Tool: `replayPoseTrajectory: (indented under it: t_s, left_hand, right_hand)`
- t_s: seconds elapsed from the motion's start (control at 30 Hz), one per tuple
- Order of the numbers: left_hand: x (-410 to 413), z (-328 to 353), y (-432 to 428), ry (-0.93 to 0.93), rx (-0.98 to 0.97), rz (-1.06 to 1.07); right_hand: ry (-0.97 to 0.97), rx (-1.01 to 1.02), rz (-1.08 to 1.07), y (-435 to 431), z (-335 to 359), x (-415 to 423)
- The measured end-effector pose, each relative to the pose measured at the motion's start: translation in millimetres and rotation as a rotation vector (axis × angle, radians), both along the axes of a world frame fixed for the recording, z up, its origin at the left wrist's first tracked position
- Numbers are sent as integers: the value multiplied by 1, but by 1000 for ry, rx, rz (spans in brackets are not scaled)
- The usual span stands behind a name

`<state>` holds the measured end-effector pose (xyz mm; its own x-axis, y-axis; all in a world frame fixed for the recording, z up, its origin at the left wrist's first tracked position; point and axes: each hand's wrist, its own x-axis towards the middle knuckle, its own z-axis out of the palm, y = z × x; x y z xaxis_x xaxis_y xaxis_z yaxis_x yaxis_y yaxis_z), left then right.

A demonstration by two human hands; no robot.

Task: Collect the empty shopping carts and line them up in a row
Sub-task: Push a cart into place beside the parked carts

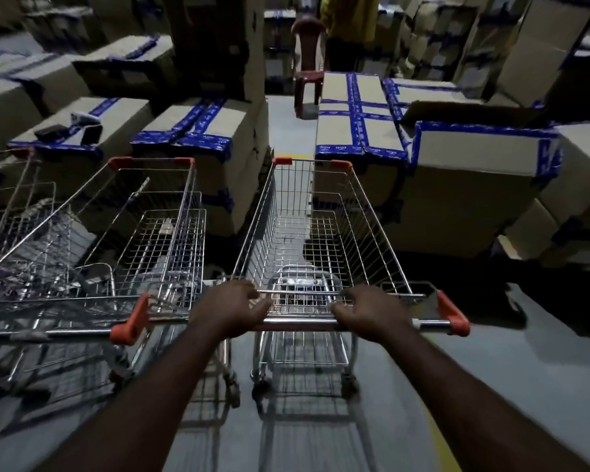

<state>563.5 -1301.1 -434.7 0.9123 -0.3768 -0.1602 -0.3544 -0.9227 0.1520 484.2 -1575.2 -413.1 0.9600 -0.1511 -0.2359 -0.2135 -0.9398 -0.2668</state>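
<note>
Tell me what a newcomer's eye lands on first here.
First, the left hand and right hand gripping the handle bar of an empty shopping cart at centre. Beside it on the left stands a second cart, with orange corner caps like the first. All around rise cardboard boxes sealed with blue tape, and a dark red chair sits at the aisle's far end.

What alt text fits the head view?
A person's left hand and right hand hold the handle of an empty shopping cart, beside a second cart on its left, among stacked cardboard boxes sealed with blue tape.
</note>
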Motion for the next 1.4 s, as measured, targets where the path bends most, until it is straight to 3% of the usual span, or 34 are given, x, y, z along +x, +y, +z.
replayPoseTrajectory:
  t_s: [0.4,0.77,1.0,1.23,1.4]
  left_hand:
    - [-20,9,40,148,-116,148]
    - [-40,16,36,81,-21,212]
    - [-48,24,28,175,-145,267]
    - [-81,39,18,140,57,181]
    - [-106,54,35,83,60,220]
  right_hand:
    - [26,-7,127,34,-6,-7]
    - [25,29,210,26,-11,11]
    - [18,12,241,27,-12,11]
    - [-22,-164,447,31,0,8]
    - [-115,-202,622,69,34,13]
